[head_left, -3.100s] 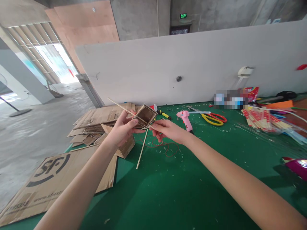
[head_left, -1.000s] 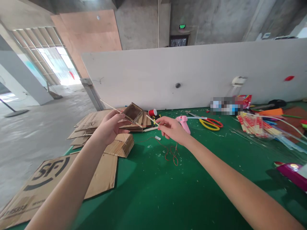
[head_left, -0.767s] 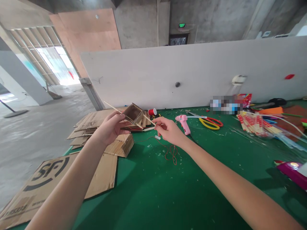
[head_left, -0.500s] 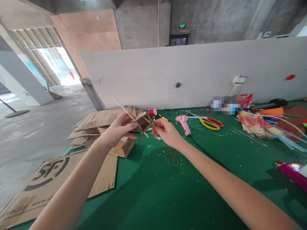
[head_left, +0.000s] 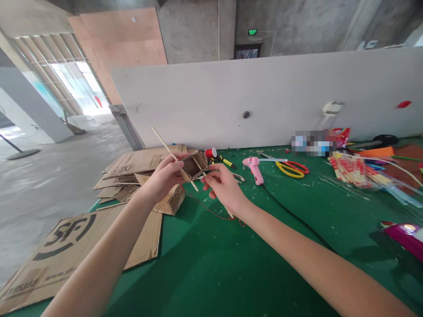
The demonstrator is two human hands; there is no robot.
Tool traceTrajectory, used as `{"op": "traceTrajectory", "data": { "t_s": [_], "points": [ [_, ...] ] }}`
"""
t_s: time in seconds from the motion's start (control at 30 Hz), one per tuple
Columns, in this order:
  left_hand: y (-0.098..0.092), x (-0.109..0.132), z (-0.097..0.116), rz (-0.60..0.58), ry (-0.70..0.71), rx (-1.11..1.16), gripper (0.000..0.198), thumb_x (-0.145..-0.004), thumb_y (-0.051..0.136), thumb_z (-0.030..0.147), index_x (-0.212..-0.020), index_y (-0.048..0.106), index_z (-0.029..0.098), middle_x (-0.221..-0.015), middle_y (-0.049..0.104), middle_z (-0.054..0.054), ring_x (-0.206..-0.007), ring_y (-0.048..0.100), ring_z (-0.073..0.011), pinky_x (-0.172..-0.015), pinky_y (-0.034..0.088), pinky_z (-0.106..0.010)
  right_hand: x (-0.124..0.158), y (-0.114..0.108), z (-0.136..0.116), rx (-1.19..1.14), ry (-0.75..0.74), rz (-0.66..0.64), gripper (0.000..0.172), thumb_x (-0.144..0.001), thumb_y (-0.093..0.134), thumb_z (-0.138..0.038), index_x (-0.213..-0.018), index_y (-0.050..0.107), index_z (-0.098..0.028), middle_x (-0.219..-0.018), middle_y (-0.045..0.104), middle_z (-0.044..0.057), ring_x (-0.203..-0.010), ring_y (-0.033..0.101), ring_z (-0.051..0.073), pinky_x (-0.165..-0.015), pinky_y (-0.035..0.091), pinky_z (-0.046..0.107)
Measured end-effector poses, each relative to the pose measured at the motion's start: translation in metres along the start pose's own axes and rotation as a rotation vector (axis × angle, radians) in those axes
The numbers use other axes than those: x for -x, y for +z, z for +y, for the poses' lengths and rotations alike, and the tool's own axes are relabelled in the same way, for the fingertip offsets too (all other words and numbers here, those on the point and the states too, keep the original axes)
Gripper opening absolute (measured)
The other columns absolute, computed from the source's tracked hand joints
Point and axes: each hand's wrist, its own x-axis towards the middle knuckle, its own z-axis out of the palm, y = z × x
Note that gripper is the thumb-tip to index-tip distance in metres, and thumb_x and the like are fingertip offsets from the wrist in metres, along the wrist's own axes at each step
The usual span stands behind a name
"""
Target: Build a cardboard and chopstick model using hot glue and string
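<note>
My left hand is closed around a small open cardboard box, tilted above the table. A thin wooden stick slants past the box's left side, and its lower end shows below. My right hand pinches a second wooden stick at the box's right edge. That stick's far end seems to show below the palm; the fingers hide its middle. Red string hangs from near the box and trails over the green table under my right hand.
Flattened cardboard is piled at left, with a printed sheet nearer. Behind my hands lie a red thread spool and a yellow-black tool. Rightward are a pink glue gun with black cord, scissors and bundled sticks.
The box has turned and shifted slightly left in my left hand. My right hand has moved a little left and down, and its stick now shows at the box's edge and below the palm.
</note>
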Motion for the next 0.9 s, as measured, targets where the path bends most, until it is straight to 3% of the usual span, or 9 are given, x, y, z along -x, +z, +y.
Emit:
{"op": "traceTrajectory", "data": {
  "t_s": [0.23,0.37,0.5,0.63,0.77,0.9],
  "points": [
    [0.016,0.003,-0.008,0.032,-0.017,0.071,0.055,-0.067,0.073,0.043,-0.115,0.055,0.022,-0.12,0.062,-0.008,-0.083,0.067,-0.0218,-0.055,0.061,-0.032,0.001,0.002,0.012,0.127,-0.201,0.054,0.016,-0.086,0.051,-0.02,-0.102,0.049,-0.022,-0.088,0.063,0.0,-0.065,0.06,0.01,-0.051,0.042,0.022],
    [0.021,0.005,-0.011,0.051,0.006,0.049,0.06,-0.07,0.071,0.044,-0.123,0.053,0.022,-0.131,0.055,-0.01,-0.085,0.067,-0.023,-0.054,0.061,-0.034,-0.001,0.003,0.014,0.175,-0.192,0.044,0.015,-0.087,0.051,-0.021,-0.102,0.049,-0.021,-0.088,0.063,-0.001,-0.064,0.06,0.011,-0.06,0.047,0.026],
    [0.017,0.006,-0.012,0.048,0.025,-0.029,0.061,-0.071,0.071,0.045,-0.124,0.053,0.02,-0.127,0.058,-0.011,-0.092,0.065,-0.0247,-0.059,0.06,-0.032,-0.003,-0.001,0.015,0.267,-0.183,0.012,0.013,-0.089,0.051,-0.023,-0.102,0.049,-0.021,-0.093,0.065,0.002,-0.08,0.064,0.015,-0.073,0.05,0.031],
    [0.001,0.005,-0.002,0.047,0.159,-0.238,0.062,-0.072,0.073,0.044,-0.125,0.055,0.019,-0.125,0.06,-0.012,-0.101,0.063,-0.0261,-0.072,0.057,-0.032,-0.005,-0.013,0.016,0.571,-0.278,-0.066,0.014,-0.094,0.044,-0.022,-0.104,0.054,-0.019,-0.105,0.065,0.008,-0.098,0.061,0.019,-0.086,0.046,0.035],
    [-0.014,0.007,0.014,0.059,0.232,-0.349,0.059,-0.073,0.074,0.041,-0.126,0.055,0.02,-0.118,0.063,-0.01,-0.098,0.063,-0.0264,-0.074,0.056,-0.034,-0.006,-0.023,0.02,0.912,-0.198,-0.242,0.016,-0.092,0.045,-0.016,-0.097,0.06,-0.015,-0.101,0.064,0.012,-0.09,0.058,0.019,-0.079,0.044,0.032],
    [-0.015,0.01,0.022,0.035,0.232,-0.405,0.056,-0.076,0.071,0.04,-0.126,0.055,0.02,-0.107,0.066,-0.008,-0.091,0.065,-0.0236,-0.075,0.054,-0.035,-0.005,-0.023,0.028,0.929,-0.096,-0.376,0.015,-0.091,0.049,-0.019,-0.086,0.063,-0.016,-0.085,0.067,0.007,-0.07,0.057,0.014,-0.065,0.04,0.025]
  ]
}}
